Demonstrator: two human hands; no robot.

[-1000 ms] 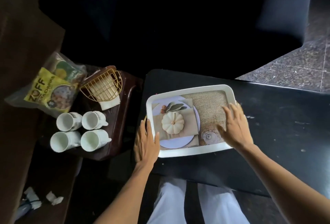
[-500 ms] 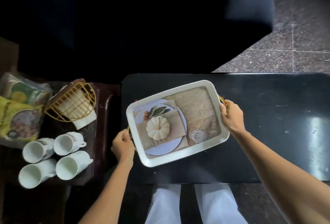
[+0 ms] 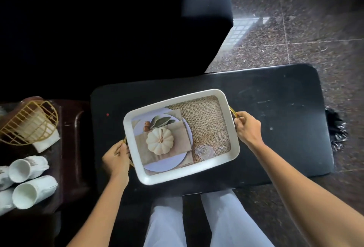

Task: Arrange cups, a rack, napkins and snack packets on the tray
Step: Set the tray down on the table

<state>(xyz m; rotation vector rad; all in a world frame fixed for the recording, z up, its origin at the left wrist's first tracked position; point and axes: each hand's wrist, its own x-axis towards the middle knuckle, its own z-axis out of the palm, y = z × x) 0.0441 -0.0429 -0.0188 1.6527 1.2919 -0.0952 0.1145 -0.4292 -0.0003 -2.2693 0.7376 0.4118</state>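
Observation:
A white tray (image 3: 226, 101) with a printed pumpkin picture inside sits tilted on the black table (image 3: 275, 118). My left hand (image 3: 116, 157) grips its gold left handle, and my right hand (image 3: 247, 127) grips its gold right handle. On the dark side table (image 3: 71, 148) to the left lie white cups (image 3: 29, 189) on their sides. Behind them a gold wire rack (image 3: 27, 122) holds white napkins (image 3: 46, 142). The snack packets are out of view.
A dark sofa fills the back left of the view. Speckled stone floor (image 3: 295, 30) lies to the right and behind the black table. A black crumpled bag (image 3: 336, 130) sits past the table's right end. My white-trousered legs (image 3: 197, 223) are below.
Both hands went from resting flat on the tray's rim to gripping its handles. The tray has turned counterclockwise and shifted right along the black table. The view has swung right.

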